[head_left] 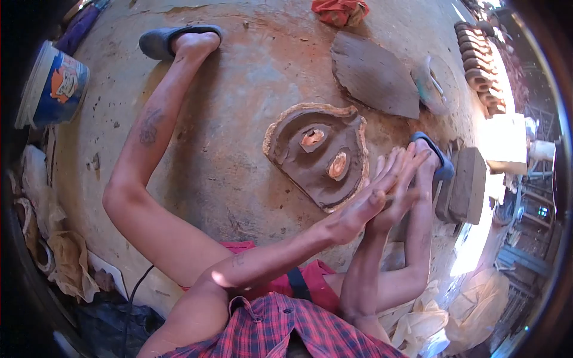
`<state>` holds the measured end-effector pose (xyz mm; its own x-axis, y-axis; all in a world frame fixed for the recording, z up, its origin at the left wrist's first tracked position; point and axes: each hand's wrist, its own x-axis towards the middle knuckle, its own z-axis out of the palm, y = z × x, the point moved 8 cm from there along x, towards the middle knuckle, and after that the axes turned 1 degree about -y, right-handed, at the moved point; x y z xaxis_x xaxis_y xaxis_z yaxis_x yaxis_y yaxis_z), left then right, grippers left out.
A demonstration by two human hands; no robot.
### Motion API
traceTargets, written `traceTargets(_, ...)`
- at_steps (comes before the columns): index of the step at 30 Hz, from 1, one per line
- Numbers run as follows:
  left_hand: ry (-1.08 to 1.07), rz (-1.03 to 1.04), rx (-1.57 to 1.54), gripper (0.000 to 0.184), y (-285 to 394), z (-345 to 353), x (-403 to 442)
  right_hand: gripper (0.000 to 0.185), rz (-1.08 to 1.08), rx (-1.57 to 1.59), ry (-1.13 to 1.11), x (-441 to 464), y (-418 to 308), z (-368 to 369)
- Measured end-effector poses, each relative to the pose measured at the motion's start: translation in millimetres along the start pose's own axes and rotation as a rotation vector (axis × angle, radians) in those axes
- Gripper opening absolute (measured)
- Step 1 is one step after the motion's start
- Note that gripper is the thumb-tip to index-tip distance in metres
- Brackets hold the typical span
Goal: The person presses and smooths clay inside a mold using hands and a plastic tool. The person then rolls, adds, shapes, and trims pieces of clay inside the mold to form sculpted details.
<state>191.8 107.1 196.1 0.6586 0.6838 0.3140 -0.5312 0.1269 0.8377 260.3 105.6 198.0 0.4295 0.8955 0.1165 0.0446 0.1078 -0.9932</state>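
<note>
Left hand (363, 210), right hand (392, 210) meet, fingers extended, seemingly empty. Either dropping could dent the clay piece (322, 154) alongside, if soft.

Red shorts (314, 278), dark band (298, 283) across them, red-and-navy plaid shirt (262, 328) beside shorts, dark shirt button (287, 311), blue slip-on shoes (156, 45) well beyond shorts, dark tattoo (149, 126) on left shin (132, 158), faint mark (239, 261) on left forearm (286, 246) near shorts
</note>
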Motion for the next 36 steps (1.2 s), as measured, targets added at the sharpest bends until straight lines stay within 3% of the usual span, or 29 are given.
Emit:
traceTargets(1, 0.014, 0.01, 0.004, 0.092, -1.4, -6.6, 11.1, 0.101, -0.106, -0.144, -0.075, -11.4, -15.1, 12.1)
traceTargets(4, 0.316, -0.079, -0.457, 0.093, -13.7, -32.1, 19.1, 0.099, -0.313, -0.442, -0.198, -27.0, -40.2, 33.6)
traceTargets(6, 0.159, -0.13, -0.234, 0.118, -4.6, -13.0, 5.4, 0.103, -0.128, -0.179, -0.12, -2.2, -9.9, 13.8)
traceTargets(8, 0.076, -0.029, -0.361, 0.115, -35.9, -13.9, 5.0, 0.106, 0.011, -0.082, -0.003, 8.2, 13.7, -3.4)
traceTargets(10, 0.311, 0.032, -0.264, 0.117, -38.6, -38.3, 8.4, 0.11, -0.186, 0.08, -0.298, -26.3, -2.8, 33.8)
traceTargets(11, 0.377, -0.064, -0.721, 0.096, -28.2, -43.2, 11.1, 0.111, -0.239, 0.12, -0.368, -27.2, -5.9, 39.4)
traceTargets(12, 0.376, -0.059, -0.719, 0.096, -31.1, -45.6, 5.1, 0.112, -0.29, 0.164, -0.44, -28.9, -8.6, 44.8)
traceTargets(14, 0.146, -0.095, -0.449, 0.1, -27.2, -28.0, -5.1, 0.126, 0.035, -0.275, -0.086, 8.3, 27.6, 15.7)
traceTargets(15, 0.18, -0.09, -0.546, 0.117, -11.9, -19.6, -4.2, 0.126, 0.04, -0.279, -0.085, 3.2, 26.8, 19.2)
traceTargets(18, 0.354, -0.033, -0.429, 0.119, -23.6, -41.7, 0.2, 0.111, -0.155, -0.323, -0.265, -22.0, -10.3, 57.2)
traceTargets(20, 0.423, -0.02, -0.764, 0.121, -21.1, -48.1, 4.2, 0.107, -0.213, -0.406, -0.309, -24.6, -22.1, 64.1)
traceTargets(22, 0.255, -0.058, -0.539, 0.124, -23.8, -37.7, -6.2, 0.111, 0.102, -0.504, -0.087, 12.1, 26.6, 24.0)
traceTargets(23, 0.293, -0.054, -0.575, 0.128, -15.5, -37.6, -5.3, 0.112, 0.124, -0.533, -0.051, 25.5, 31.5, 12.6)
traceTargets(24, 0.29, -0.049, -0.581, 0.128, -18.8, -39.4, -2.7, 0.112, 0.121, -0.54, -0.051, 18.7, 35.1, 12.5)
traceTargets(26, 0.376, -0.022, -0.475, 0.13, -27.0, -54.4, 1.2, 0.107, -0.148, -0.524, -0.262, -11.4, 5.8, 55.7)
traceTargets(28, 0.533, 0.002, -0.725, 0.128, -26.8, -60.9, -3.5, 0.106, -0.223, -0.501, -0.341, -20.5, -9.0, 72.8)
traceTargets(30, 0.31, -0.029, -0.513, 0.124, -29.2, -50.9, -9.0, 0.125, 0.137, -0.457, -0.096, 16.3, 40.2, 28.5)
traceTargets(31, 0.31, 0.008, -0.463, 0.12, -28.6, -55.0, -8.5, 0.125, 0.189, -0.406, -0.035, 26.2, 47.2, 16.9)
traceTargets(32, 0.313, 0.019, -0.462, 0.12, -25.4, -55.2, -4.3, 0.125, 0.182, -0.408, -0.043, 20.9, 40.5, 22.2)
traceTargets(35, 0.416, 0.006, -0.507, 0.113, -24.6, -59.1, -5.1, 0.113, -0.179, -0.427, -0.33, -17.6, -1.0, 69.4)
traceTargets(36, 0.417, -0.004, -0.515, 0.108, -28.1, -59.6, -8.1, 0.113, -0.174, -0.426, -0.33, -11.2, 9.7, 64.5)
